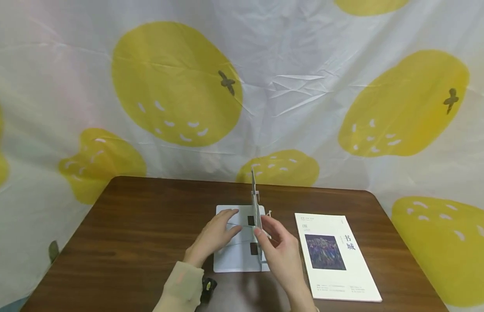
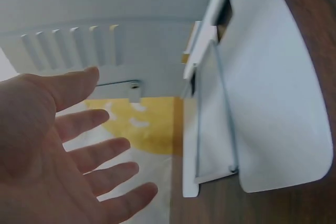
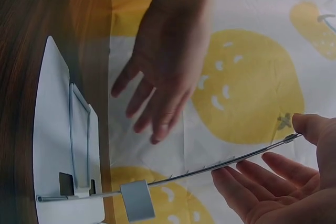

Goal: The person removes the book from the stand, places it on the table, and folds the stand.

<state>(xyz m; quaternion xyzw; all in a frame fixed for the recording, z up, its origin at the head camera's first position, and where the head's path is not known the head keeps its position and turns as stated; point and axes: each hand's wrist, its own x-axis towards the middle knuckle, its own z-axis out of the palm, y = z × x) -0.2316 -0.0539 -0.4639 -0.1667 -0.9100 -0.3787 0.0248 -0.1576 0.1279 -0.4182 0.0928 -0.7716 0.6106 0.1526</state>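
A pale metal book stand stands on the table, its flat base plate (image 1: 225, 261) down and its upright panel (image 1: 255, 203) seen nearly edge-on in the head view. My right hand (image 1: 282, 253) pinches the panel; in the right wrist view the thumb and fingers lie on opposite faces of the thin panel (image 3: 199, 171). On the left side, my left hand (image 1: 214, 234) hovers over the base plate with its fingers apart and nothing in them. A thin wire support (image 2: 224, 106) lies along the base in the left wrist view.
To the right of the stand lies a white book (image 1: 360, 279) with a dark picture on its cover. The brown wooden table (image 1: 148, 216) ends at a white curtain (image 1: 288, 95) printed with yellow fruit. A small black object (image 1: 208, 287) sits by my left sleeve.
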